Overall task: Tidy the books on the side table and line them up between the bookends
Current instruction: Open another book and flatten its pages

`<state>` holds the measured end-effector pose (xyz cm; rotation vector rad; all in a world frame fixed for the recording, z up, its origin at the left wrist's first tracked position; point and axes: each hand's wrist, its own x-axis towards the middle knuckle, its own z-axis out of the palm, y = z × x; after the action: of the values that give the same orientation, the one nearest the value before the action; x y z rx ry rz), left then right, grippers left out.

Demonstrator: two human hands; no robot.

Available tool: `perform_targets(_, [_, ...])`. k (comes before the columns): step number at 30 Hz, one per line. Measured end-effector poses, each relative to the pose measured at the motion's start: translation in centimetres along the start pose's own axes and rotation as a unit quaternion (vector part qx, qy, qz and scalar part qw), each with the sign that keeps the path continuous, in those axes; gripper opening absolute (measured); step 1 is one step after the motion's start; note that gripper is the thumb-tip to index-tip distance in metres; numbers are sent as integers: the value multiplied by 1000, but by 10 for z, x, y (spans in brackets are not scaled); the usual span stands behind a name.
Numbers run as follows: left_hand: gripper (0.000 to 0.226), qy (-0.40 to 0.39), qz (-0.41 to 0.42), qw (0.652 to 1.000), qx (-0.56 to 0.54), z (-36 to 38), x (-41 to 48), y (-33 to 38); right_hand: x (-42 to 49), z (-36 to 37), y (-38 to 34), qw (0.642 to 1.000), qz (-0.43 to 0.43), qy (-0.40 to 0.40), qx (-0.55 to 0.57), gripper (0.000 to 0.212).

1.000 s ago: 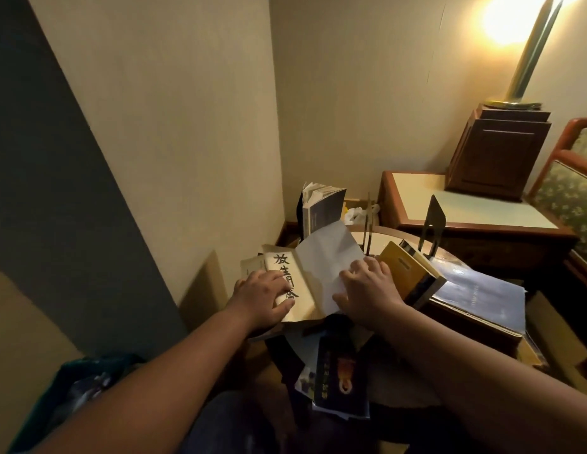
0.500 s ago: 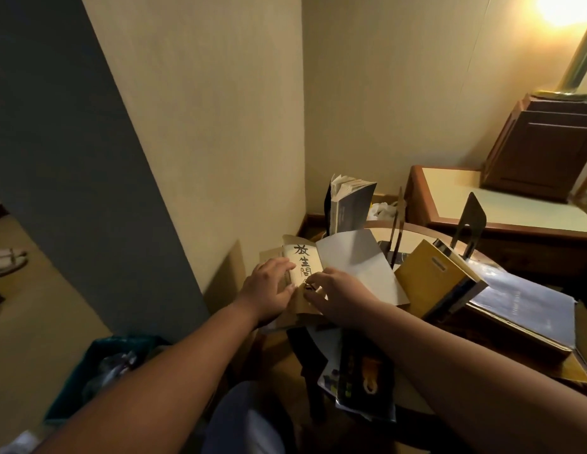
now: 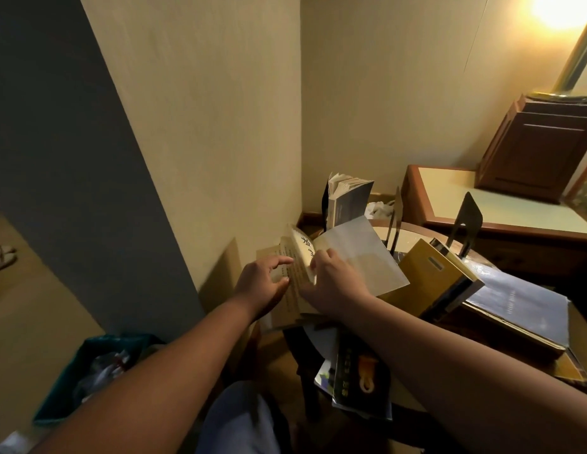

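A tan book with black characters (image 3: 300, 257) stands tilted up at the left edge of the round side table (image 3: 413, 236). My right hand (image 3: 338, 285) pinches its upper edge. My left hand (image 3: 261, 285) is beside it, with fingers spread and fingertips touching its left face. A thin pale book (image 3: 357, 253) leans behind my right hand. A yellow book (image 3: 428, 276) leans against the near black bookend (image 3: 465, 221). A second bookend (image 3: 397, 213) stands further back, with a fanned-open book (image 3: 349, 201) upright behind it.
A dark magazine (image 3: 364, 375) hangs over the table's near edge. A large blue book (image 3: 521, 299) lies flat at the right. Behind are a low wooden table (image 3: 482, 204) and a brown cabinet (image 3: 544, 152). A teal bin (image 3: 72, 381) sits on the floor to the left.
The tan book has gone from lying flat to tilted up on edge. My right hand moved left off the pale book onto it, and my left hand slid off its cover to its side.
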<state>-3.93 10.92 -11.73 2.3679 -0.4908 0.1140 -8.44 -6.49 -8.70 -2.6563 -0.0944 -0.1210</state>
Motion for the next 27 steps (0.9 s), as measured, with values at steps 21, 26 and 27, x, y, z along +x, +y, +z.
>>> perform_targets(21, [55, -109, 37, 975, 190, 15, -5, -13, -7, -7, 76, 999, 6, -9, -33, 42])
perform_targets(26, [59, -93, 52, 976, 192, 13, -7, -17, -7, -4, 68, 997, -55, -29, -47, 35])
perform_targets(27, [62, -94, 52, 976, 191, 13, -7, -17, -6, -3, 66, 997, -55, -36, -43, 35])
